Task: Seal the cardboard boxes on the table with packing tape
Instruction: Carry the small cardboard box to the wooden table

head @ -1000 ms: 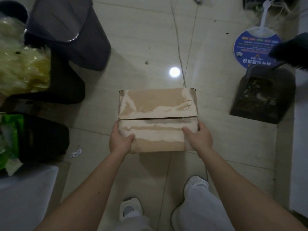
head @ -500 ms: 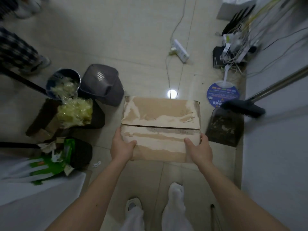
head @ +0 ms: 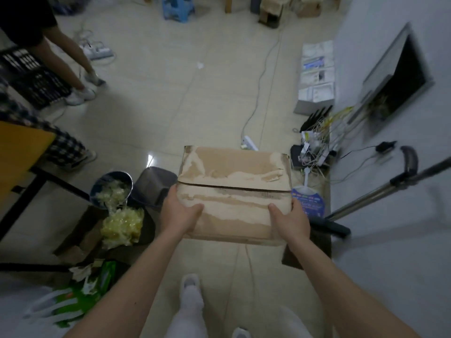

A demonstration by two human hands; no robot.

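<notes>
A brown cardboard box (head: 234,172) with torn, peeled top flaps hangs above the tiled floor in front of me. Its two flaps meet along a dark seam across the middle. My left hand (head: 179,213) grips the box's near left corner with the thumb on top. My right hand (head: 290,219) grips the near right corner the same way. No tape roll is in sight.
Bins (head: 153,184) and a pan of yellowish scraps (head: 112,191) stand on the left, by an orange table corner (head: 19,152). Two people's legs (head: 73,69) are at the far left. A fan (head: 307,198), cables, a dustpan and a metal handle (head: 380,191) lie on the right.
The view has swung up from the floor to more of the room. The box stays held in both hands and has risen, away from the floor.
</notes>
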